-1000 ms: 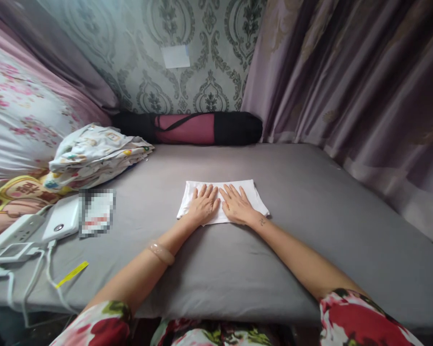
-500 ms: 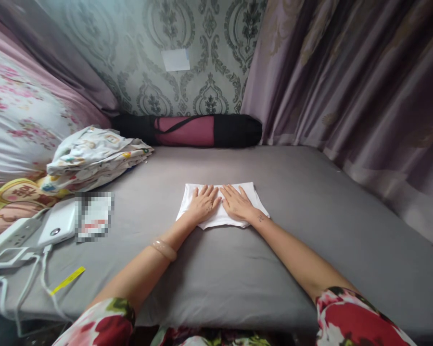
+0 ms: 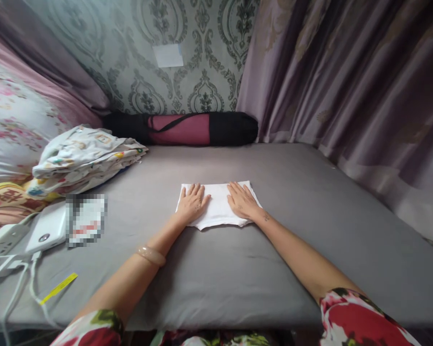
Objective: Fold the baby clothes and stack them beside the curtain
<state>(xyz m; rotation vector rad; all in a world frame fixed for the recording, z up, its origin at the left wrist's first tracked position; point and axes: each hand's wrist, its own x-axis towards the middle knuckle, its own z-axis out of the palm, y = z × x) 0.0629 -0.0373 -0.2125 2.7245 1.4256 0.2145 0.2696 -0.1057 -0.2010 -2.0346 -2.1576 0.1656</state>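
A folded white cloth (image 3: 218, 206) lies flat on the grey sheet (image 3: 216, 269) in front of me. My left hand (image 3: 194, 203) rests palm down on the cloth's left side, fingers spread and pointing away from me. On its right side lies my right hand (image 3: 242, 201), also flat with the fingers apart. Bare white cloth shows between the two hands. Neither hand grips anything.
A black and maroon rolled bag (image 3: 182, 129) lies along the wall. Folded patterned fabric (image 3: 86, 158) is at the left, beside a floral pillow. Nearer are a white power bank (image 3: 48, 228), a power strip (image 3: 5, 240), cables and a yellow strip (image 3: 59, 288).
My hands have slid apart over the cloth, the left one to the left and the right one slightly to the right. The view has shifted a little.
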